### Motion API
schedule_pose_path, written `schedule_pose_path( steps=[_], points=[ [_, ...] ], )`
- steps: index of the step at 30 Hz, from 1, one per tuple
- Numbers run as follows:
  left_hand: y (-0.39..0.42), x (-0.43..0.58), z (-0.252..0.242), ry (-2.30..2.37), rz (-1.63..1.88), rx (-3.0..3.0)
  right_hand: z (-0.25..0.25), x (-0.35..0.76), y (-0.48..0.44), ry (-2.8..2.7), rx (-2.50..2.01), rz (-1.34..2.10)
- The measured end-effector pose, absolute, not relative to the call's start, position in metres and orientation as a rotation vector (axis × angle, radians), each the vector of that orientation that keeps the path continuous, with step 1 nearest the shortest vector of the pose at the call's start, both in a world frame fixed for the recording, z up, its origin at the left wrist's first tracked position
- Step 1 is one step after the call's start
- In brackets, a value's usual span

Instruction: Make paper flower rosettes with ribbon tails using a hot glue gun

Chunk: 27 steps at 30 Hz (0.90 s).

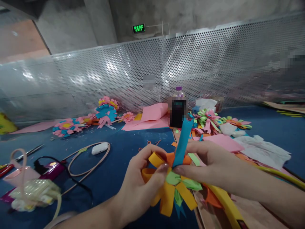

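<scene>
Both hands work on a paper flower [166,195] with orange-yellow strip petals, a green middle and green and blue ends hanging below. My left hand [143,181] grips its left side, thumb pressed near the green centre. Between the thumb and fingers of my right hand [202,162] is a blue paper strip [183,140], standing upright with its lower end at the flower's middle. An orange piece [171,157] shows behind the strip. The right fingertips are partly hidden behind the strip and flower.
Finished paper flowers [107,111] and pink sheets [152,114] lie along the back. Left are a white earbud case [100,148], a looped cable [89,168] and a power strip [35,192]. A yellow-handled tool [224,203], tissue [262,149] and scraps lie right. A bottle [178,92] stands behind.
</scene>
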<state>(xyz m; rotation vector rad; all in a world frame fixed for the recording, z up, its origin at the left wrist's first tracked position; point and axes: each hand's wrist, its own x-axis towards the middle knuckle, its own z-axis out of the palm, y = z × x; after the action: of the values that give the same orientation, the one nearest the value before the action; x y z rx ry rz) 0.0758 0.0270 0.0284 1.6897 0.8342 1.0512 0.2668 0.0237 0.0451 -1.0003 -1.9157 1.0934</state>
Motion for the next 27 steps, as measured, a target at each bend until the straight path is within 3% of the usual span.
schedule_pose_path(
  steps=[8, 12, 17, 27],
  points=[
    [0.022, 0.062, 0.027, 0.412, 1.111, 1.641, 0.057, 0.257, 0.003, -1.907, -0.936, 0.938],
    [0.031, 0.068, 0.030, 0.290, 1.169, 1.490, 0.056, 0.257, -0.004, -1.861, -0.813, 1.032],
    [0.039, 0.076, 0.019, 0.391, 1.164, 1.426, 0.036, 0.270, -0.009, -1.826, -0.835, 1.404],
    [0.033, 0.077, 0.017, 0.553, 1.027, 1.375, 0.045, 0.260, -0.009, -1.835, -0.683, 1.532]
  ],
)
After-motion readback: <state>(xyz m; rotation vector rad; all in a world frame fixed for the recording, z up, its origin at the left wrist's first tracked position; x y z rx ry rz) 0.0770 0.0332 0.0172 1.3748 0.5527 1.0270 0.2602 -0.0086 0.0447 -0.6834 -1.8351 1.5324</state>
